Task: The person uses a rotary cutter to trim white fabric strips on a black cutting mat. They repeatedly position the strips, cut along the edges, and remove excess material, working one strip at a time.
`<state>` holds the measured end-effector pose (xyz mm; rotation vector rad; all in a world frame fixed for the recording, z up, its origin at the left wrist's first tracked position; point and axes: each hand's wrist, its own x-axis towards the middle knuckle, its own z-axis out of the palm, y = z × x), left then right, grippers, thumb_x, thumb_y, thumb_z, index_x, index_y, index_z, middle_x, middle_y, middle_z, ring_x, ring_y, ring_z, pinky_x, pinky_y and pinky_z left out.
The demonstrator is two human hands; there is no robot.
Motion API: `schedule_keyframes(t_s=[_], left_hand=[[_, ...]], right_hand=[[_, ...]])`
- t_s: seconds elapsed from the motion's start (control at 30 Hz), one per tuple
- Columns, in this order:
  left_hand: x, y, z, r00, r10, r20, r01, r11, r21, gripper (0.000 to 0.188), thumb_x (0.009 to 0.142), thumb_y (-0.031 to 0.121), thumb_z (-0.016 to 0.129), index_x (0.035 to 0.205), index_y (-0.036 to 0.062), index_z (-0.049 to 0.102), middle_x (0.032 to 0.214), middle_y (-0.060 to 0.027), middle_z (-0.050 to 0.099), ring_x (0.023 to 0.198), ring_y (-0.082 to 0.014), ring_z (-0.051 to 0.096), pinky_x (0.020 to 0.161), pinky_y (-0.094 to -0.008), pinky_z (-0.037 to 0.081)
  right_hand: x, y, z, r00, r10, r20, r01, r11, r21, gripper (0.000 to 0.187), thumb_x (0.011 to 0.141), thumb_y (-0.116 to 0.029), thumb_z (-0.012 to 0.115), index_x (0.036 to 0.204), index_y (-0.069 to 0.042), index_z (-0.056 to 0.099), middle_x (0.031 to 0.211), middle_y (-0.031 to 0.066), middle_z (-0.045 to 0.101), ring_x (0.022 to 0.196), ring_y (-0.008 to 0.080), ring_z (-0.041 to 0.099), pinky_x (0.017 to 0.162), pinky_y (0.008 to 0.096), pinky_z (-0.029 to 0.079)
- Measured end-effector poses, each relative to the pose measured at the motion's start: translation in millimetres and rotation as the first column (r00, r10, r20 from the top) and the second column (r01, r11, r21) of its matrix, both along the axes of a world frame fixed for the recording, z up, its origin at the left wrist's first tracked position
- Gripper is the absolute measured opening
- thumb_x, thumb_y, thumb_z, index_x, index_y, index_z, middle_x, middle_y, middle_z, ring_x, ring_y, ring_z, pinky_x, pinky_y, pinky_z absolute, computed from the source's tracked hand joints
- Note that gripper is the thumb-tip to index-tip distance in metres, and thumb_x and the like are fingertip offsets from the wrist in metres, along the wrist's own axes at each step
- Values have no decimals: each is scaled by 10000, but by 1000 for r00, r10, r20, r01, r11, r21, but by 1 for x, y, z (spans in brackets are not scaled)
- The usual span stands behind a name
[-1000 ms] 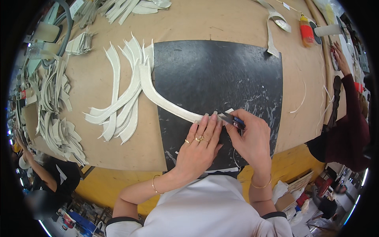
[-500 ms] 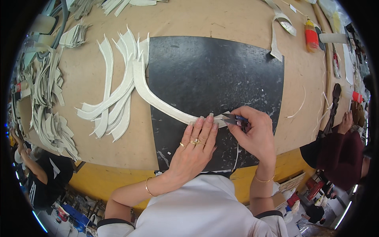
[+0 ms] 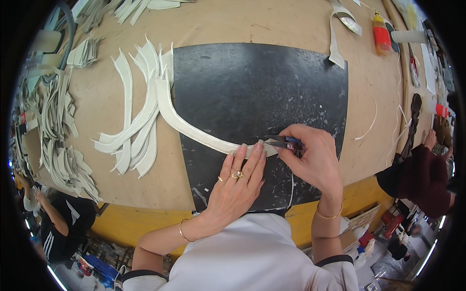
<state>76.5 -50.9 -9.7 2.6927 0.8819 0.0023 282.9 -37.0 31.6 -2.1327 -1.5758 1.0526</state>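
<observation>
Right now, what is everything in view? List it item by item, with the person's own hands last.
Curved strip: one, cream, across black mat.
Black mat: one, table centre.
Loose strips: several, cream, left of mat.
Cut-piece piles: many, cream, table's left edge.
Bottle: one, orange-red, top right.
Table: one, tan.
Snips: one, dark, in right hand.
Left hand: pressing strip end.
Right hand: gripping snips.

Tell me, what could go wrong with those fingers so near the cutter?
The left hand presses the end of the curved cream strip flat on the black mat, its fingertips right beside the small snips in the right hand. A slip could nick a finger. The strip might also shift and be cut crooked.
</observation>
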Motion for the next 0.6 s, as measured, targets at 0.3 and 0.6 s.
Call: schedule_keyframes(t_s=[0.3,0.6], left_hand=[[3,3,5,999,-38,-31,39,998,52,585,900,340,605,1381,20,514,1543,-156,376,1398,-406,375,1160,-492,288],[10,1,2,998,-52,-26,55,992,117,607,909,396,587,1398,44,512,1538,-179,369,1350,-460,401,1140,-509,320]], right_hand=[[-1,5,-4,1000,-8,6,8,998,58,140,756,-156,743,828,-39,716,603,51,604,495,151,569,495,277,415],[2,13,4,999,13,39,-8,993,-119,218,765,-232,704,895,-62,742,663,94,687,642,284,687,615,365,541]])
